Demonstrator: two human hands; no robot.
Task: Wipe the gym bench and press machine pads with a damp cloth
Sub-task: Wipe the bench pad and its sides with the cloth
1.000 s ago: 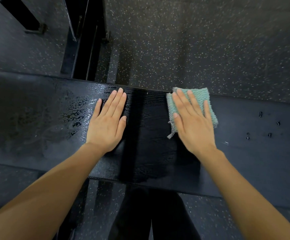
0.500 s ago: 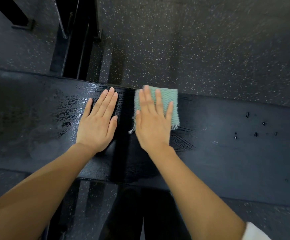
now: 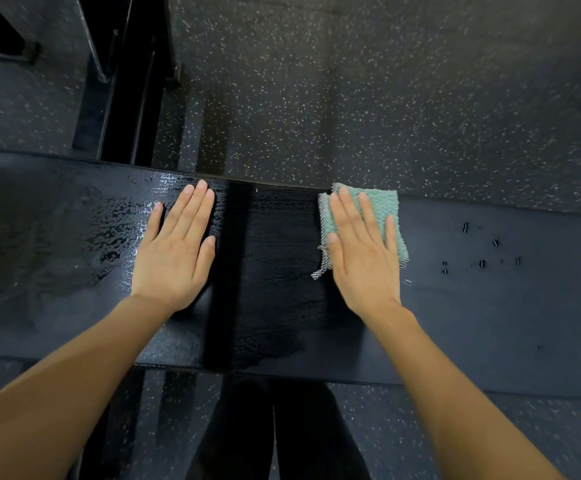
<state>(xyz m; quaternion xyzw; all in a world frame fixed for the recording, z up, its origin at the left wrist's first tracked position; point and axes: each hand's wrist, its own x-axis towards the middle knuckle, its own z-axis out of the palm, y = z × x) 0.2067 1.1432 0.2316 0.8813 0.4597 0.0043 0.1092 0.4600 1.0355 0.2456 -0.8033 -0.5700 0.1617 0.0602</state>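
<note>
While the right hand presses the folded teal woven cloth under straight fingers at the far edge of the black padded bench surface, the left hand lies flat and empty on its wet left part. Ungripped, the cloth could slip off that edge.

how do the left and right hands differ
The left hand lies on the bare bench pad; the right hand presses a green cloth onto it. The left hand is on glossy wet surface, the right hand beside duller pad. Both lie flat, palm down.
</note>
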